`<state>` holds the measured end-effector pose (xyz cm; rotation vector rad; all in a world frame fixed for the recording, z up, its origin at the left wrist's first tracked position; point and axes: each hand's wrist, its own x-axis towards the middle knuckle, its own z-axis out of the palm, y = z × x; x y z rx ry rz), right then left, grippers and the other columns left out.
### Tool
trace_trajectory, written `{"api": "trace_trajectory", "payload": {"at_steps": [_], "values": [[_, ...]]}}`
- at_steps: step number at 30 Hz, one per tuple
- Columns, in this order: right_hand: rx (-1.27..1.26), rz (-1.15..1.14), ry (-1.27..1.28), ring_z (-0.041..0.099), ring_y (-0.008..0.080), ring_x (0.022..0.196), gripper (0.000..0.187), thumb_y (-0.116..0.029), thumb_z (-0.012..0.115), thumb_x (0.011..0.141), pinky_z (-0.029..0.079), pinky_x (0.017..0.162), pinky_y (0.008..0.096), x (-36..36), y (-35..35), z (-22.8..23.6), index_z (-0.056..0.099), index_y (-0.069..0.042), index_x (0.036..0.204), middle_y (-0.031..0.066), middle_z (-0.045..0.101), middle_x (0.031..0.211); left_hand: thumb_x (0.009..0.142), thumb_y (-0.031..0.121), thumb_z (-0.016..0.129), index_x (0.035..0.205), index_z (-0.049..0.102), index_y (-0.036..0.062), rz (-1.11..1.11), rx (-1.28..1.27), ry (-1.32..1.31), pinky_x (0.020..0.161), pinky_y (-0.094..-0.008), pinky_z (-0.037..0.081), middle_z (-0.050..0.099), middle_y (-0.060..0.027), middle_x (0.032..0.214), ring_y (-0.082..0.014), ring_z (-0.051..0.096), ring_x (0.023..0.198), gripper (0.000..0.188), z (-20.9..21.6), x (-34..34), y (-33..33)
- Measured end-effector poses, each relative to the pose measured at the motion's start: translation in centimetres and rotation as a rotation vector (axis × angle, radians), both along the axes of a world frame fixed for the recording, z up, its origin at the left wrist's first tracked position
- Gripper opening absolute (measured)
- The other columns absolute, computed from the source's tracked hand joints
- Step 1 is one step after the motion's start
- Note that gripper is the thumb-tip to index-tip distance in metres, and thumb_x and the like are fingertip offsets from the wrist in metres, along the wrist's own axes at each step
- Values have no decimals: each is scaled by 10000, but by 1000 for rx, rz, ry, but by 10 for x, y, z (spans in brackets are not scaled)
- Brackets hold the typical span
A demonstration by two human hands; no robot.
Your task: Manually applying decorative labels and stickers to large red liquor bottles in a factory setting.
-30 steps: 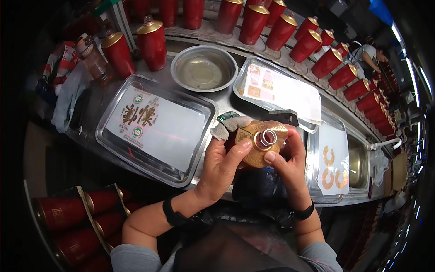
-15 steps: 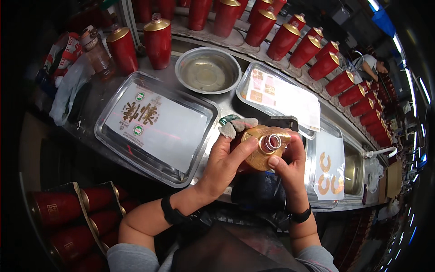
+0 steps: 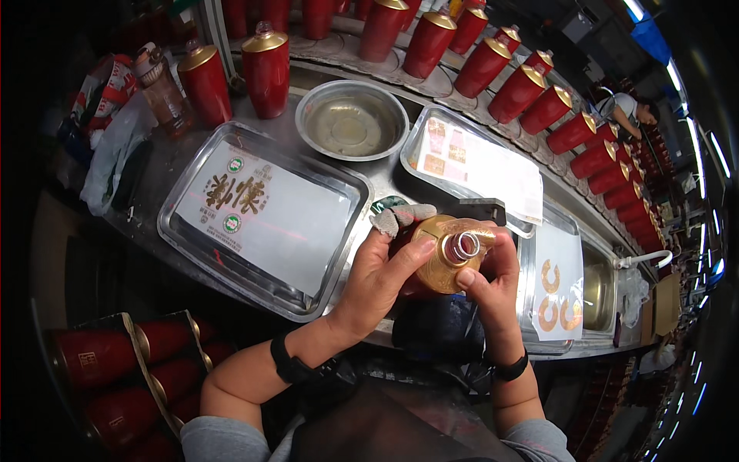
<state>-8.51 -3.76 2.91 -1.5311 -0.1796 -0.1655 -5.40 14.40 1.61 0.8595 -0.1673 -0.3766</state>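
Between both hands is a red bottle with a gold shoulder and a clear glass neck, its mouth tilted up toward me. My left hand grips it from the left, thumb pressed on the gold shoulder; a grey fabric cover wraps one or more of its fingertips. My right hand closes on the other side, thumb at the front of the shoulder. Near the right fingers, a thin gold patterned film curves around the neck and stands partly off the shoulder. The bottle's lower body is mostly hidden by my hands.
A tray with printed decal sheets lies left, a metal basin behind it. Another tray holds more sheets. Gold arc decals lie on a white sheet at right, near a sink. Red bottles line a conveyor behind.
The bottles on the conveyor have shifted along it, toward the lower right on the right side. My hands keep nearly the same grip; the gold film's outline around the neck has changed slightly.
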Motion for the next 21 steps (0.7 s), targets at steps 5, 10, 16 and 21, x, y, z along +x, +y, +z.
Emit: {"api": "trace_trajectory", "payload": {"at_steps": [5, 10, 16, 21], "values": [[-8, -8, -3, 603, 171, 1097, 433, -144, 799, 836, 562, 877, 314, 0, 1, 2, 556, -22, 1173, 76, 537, 1197, 1004, 189, 615, 1311, 537, 35, -9, -10, -9, 962, -260, 468, 601, -47, 1202, -95, 557, 1097, 352, -3, 3, -1], [-9, -5, -3, 602, 171, 1103, 434, -136, 798, 833, 568, 871, 313, 0, 1, 2, 554, -18, 1172, 75, 534, 1197, 996, 188, 619, 1389, 468, 26, 8, -5, -14, 990, -271, 455, 543, -77, 1300, -119, 555, 1126, 450, -4, 0, 2], [-19, -19, -5, 591, 168, 1101, 444, -144, 807, 826, 565, 865, 302, -1, -3, -4, 556, -15, 1168, 80, 519, 1189, 964, 322, 640, 1467, 313, -49, 130, 268, -544, 1059, -351, 415, 458, -174, 1383, -224, 508, 1245, 705, -24, -20, 18], [-100, 14, -56, 574, 163, 1087, 451, -158, 814, 819, 545, 853, 284, 2, -6, -6, 563, -14, 1164, 81, 514, 1174, 990, 409, 586, 1445, 306, -73, 123, 335, -578, 1022, -335, 422, 504, -185, 1320, -202, 519, 1200, 720, -39, -7, 17]]}}
